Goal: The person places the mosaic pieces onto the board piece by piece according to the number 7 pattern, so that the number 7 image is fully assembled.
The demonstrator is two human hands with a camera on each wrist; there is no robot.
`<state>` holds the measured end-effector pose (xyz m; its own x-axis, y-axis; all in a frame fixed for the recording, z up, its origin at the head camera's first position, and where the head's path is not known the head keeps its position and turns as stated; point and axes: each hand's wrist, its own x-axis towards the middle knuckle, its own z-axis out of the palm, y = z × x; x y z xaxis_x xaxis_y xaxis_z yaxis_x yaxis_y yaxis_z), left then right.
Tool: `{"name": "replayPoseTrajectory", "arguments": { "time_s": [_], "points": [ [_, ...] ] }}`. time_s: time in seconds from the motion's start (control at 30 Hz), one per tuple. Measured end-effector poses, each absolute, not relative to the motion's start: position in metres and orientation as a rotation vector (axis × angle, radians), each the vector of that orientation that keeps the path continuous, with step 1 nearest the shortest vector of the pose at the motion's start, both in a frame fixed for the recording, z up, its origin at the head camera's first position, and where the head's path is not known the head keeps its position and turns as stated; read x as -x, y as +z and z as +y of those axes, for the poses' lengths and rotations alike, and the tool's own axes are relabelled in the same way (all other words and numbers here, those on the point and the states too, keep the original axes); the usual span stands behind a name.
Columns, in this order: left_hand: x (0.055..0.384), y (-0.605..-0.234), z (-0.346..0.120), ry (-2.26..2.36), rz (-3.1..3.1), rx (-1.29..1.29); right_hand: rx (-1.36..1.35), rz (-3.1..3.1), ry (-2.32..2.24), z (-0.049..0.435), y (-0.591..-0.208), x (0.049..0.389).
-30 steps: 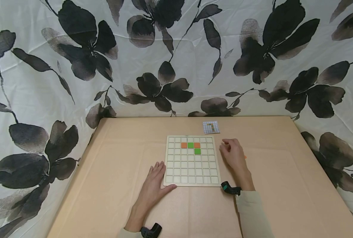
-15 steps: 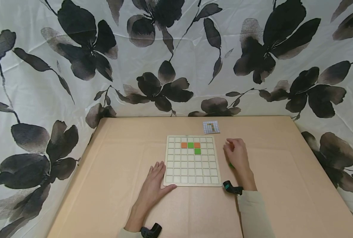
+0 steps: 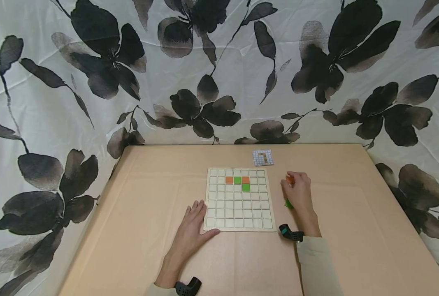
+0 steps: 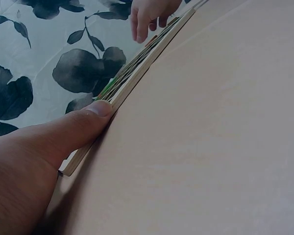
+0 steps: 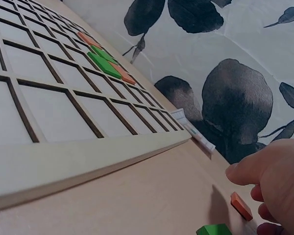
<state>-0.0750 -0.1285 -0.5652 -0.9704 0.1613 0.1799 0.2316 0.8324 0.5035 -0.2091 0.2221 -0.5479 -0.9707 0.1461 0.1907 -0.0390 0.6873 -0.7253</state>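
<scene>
My left hand (image 3: pixel 192 228) rests along the left side of a square grid board (image 3: pixel 238 209), fingers extended. In the left wrist view, its thumb (image 4: pixel 88 122) touches the board's near edge. Two orange tiles and two green tiles (image 3: pixel 246 188) sit in cells of the board's upper part. Right of the board is my right hand (image 3: pixel 298 193), low over the table with bent fingers. A loose orange tile (image 5: pixel 241 206) shows beside its fingers; whether they touch or grip it, I cannot tell. A loose green tile (image 5: pixel 214 229) lies near the wrist side of this hand.
A small printed grid card (image 3: pixel 263 158) lies behind the board's upper right corner. Bare light-wood table (image 3: pixel 145 185) surrounds the board. Behind the table's far edge hangs a white floral cloth (image 3: pixel 249 82).
My right hand has shifted right, away from the board. Loose green, then orange, has come into sight beside it; the orange spot to its right is now hidden. My left hand stays still.
</scene>
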Motion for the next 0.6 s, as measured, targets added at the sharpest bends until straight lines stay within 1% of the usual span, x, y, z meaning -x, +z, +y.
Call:
{"name": "replayPoseTrajectory", "arguments": {
  "time_s": [0.6],
  "points": [
    [0.0754, -0.5644, -0.1279, -0.804, -2.876, 0.320, 0.256, -2.750, 1.146, 0.2233, -0.5477, 0.2104]
  ]
}}
